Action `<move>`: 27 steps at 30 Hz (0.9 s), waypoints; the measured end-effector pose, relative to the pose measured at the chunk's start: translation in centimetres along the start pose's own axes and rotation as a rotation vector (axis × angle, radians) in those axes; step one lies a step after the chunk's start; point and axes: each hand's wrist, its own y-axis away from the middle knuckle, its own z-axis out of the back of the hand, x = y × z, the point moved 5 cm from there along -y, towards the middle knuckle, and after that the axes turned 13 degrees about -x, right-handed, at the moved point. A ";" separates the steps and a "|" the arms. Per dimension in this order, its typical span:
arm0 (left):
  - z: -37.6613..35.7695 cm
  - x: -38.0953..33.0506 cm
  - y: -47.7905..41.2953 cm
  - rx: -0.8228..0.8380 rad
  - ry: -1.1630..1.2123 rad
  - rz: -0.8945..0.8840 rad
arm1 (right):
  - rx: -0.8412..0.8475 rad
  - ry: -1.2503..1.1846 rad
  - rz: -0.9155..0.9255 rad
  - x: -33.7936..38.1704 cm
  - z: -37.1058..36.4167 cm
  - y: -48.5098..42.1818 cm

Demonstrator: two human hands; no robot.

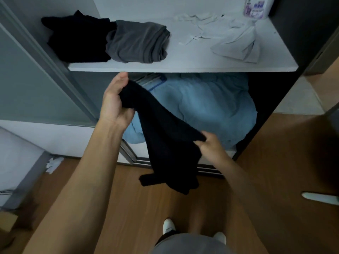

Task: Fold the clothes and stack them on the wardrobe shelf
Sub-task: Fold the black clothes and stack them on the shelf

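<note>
Below the wardrobe shelf, the left hand curls its fingers round one end of a black garment, while the right hand pinches the other edge lower down, the cloth hanging over the wooden floor. On the shelf lie a black pile, touching a folded grey garment, and crumpled white clothes apart to the right.

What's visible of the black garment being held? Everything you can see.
The black garment looks like soft, matte knit, unfolded and limp; its type is unclear. The left hand grips its upper end just below the shelf edge; the right hand pinches a lower edge. It stretches diagonally between them, the rest hanging with a strap-like strip at the bottom, in front of light blue fabric.
</note>
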 end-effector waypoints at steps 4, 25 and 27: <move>5.5 2.3 -1.8 -0.310 -0.647 -0.254 | -0.043 -0.291 -0.042 6.0 3.0 0.1; -2.7 15.4 4.7 0.360 -0.870 -0.007 | -0.232 -0.688 -0.107 11.4 6.4 -0.4; -1.6 14.7 3.4 0.214 -0.941 -0.098 | -0.332 -0.685 -0.118 9.9 8.2 -1.4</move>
